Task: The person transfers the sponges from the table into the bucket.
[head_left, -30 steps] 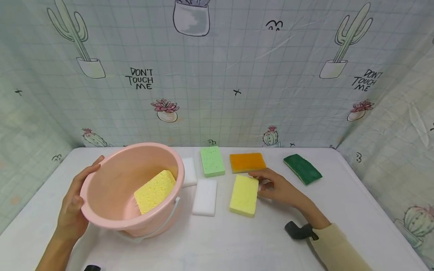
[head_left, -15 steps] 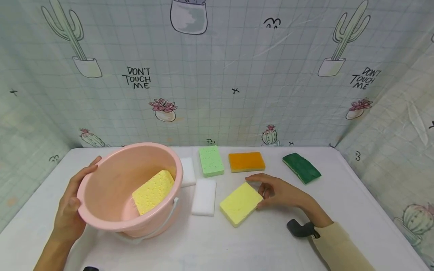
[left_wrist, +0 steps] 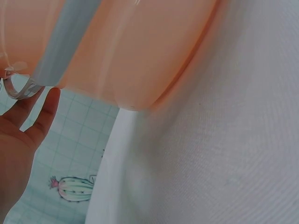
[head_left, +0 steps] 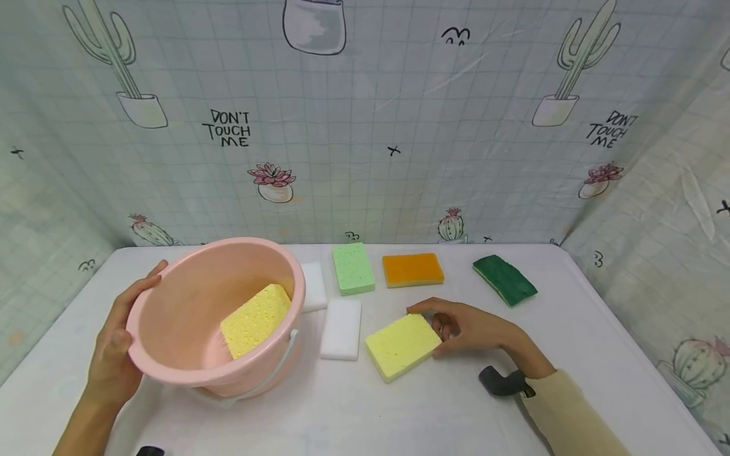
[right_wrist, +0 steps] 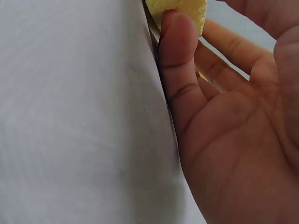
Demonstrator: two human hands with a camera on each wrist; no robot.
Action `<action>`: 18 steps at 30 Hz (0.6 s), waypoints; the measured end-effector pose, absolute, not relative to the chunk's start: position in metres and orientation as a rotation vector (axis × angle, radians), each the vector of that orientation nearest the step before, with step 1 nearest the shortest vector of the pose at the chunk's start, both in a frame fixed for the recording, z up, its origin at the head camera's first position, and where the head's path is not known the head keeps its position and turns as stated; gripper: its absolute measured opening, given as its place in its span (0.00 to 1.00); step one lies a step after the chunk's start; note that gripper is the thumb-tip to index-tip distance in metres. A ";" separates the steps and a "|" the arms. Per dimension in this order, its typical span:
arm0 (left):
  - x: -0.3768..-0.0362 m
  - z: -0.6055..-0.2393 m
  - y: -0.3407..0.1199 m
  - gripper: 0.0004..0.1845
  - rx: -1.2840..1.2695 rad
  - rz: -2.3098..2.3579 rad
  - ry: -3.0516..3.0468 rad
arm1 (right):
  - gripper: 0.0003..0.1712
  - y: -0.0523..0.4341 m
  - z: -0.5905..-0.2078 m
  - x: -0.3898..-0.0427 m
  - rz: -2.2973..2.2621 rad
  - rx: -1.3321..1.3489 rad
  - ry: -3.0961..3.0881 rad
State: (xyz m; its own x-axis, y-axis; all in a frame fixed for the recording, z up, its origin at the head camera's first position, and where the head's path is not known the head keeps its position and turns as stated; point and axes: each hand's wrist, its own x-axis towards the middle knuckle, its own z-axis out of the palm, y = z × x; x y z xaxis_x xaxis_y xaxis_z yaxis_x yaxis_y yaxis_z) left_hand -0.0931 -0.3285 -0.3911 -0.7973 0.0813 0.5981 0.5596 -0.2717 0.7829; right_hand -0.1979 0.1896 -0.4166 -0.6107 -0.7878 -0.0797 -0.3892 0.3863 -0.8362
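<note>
At the left, my left hand (head_left: 116, 354) grips the rim of a pink bucket (head_left: 171, 316), its thumb on the near side. The bucket leans with its mouth toward me, and a yellow sponge (head_left: 256, 320) lies inside. In the left wrist view, fingers of the left hand (left_wrist: 16, 158) meet the bucket wall (left_wrist: 126, 51) beside its pale handle (left_wrist: 70, 42). My right hand (head_left: 479, 326) pinches a pale yellow sponge (head_left: 403, 347) by its right end, between thumb and index finger, at the white table. The right wrist view has the thumb against that sponge (right_wrist: 189, 7).
Behind the pale yellow sponge lie an orange sponge (head_left: 412, 270), a light green sponge (head_left: 352, 269) and a dark green scouring pad (head_left: 504, 280). Two white sponges (head_left: 341, 329) sit right of the bucket, one partly hidden by it. A patterned cloth (head_left: 365, 126) hangs at the back.
The pale yellow sponge has turned from nearly lengthwise to slanting and shifted slightly left and nearer, with the right hand on it. The left hand stays on the bucket.
</note>
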 end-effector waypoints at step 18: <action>-0.091 -0.391 -0.331 0.31 -0.747 -2.140 -1.697 | 0.40 0.192 -0.407 -0.199 -1.284 -0.958 2.129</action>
State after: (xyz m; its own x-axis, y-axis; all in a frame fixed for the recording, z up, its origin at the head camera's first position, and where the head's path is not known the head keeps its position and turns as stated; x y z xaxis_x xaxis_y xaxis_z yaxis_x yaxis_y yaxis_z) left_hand -0.0915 -0.3310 -0.3914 -0.8166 0.0783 0.5719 0.5390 -0.2510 0.8040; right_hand -0.1990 0.1925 -0.4069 -0.6441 -0.7639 -0.0403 -0.3209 0.3177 -0.8922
